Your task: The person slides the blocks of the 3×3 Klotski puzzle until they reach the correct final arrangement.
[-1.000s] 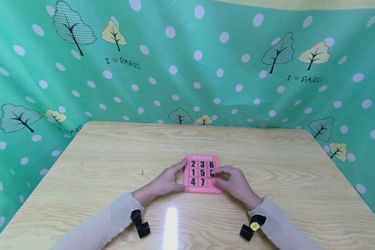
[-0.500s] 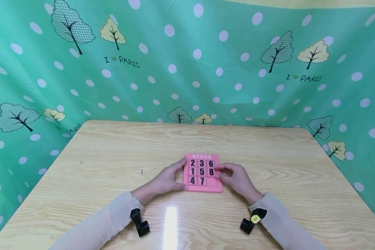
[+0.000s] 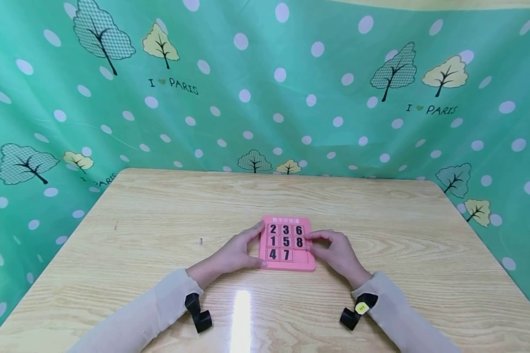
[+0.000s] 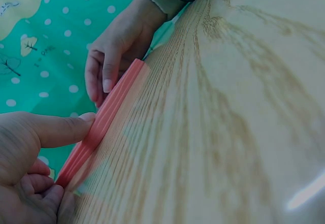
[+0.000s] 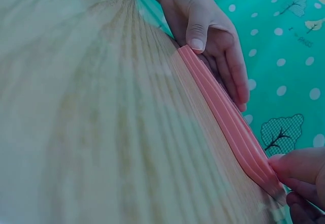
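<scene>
A pink number sliding puzzle lies on the table, its black numerals facing up. Its rows read 2 3 6, then 1 5 8, then 4 7 with a bare slot at the lower right. My left hand holds the puzzle along its left side, thumb at the near corner and fingers toward the far corner. On the opposite side, my right hand rests its thumb and forefinger tips on the right rim, beside the 8 tile. In the left wrist view, the left thumb lies against the puzzle's edge.
The wood-grain table spreads around the puzzle. Behind it hangs a green dotted curtain with printed trees. Black wrist mounts sit on both sleeves, and a bright reflection lies on the near tabletop.
My right fingertips have drawn back rightward from over the 8 tile to the right rim, uncovering the 8. The tiles keep the same order, and my left hand stays in place.
</scene>
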Demonstrator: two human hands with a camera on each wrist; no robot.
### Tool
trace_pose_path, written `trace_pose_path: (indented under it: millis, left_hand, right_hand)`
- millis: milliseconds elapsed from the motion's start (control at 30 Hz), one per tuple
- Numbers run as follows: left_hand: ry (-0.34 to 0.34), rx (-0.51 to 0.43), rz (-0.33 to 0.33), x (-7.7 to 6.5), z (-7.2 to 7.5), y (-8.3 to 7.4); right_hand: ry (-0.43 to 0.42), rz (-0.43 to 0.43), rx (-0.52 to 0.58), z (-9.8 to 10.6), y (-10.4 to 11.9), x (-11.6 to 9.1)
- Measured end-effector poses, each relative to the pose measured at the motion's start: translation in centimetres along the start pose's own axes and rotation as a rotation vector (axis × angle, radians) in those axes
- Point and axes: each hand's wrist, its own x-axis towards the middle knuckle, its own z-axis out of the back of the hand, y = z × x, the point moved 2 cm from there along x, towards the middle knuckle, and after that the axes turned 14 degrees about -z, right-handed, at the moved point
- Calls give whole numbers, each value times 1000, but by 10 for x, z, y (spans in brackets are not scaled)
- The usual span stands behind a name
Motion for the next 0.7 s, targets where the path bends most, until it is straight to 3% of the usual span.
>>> trace_pose_path:
  millis: [700]
  left_hand:
    - [0,6,-1,-1,0,0]
  right_hand:
    - [16,20,4,0,-1,0]
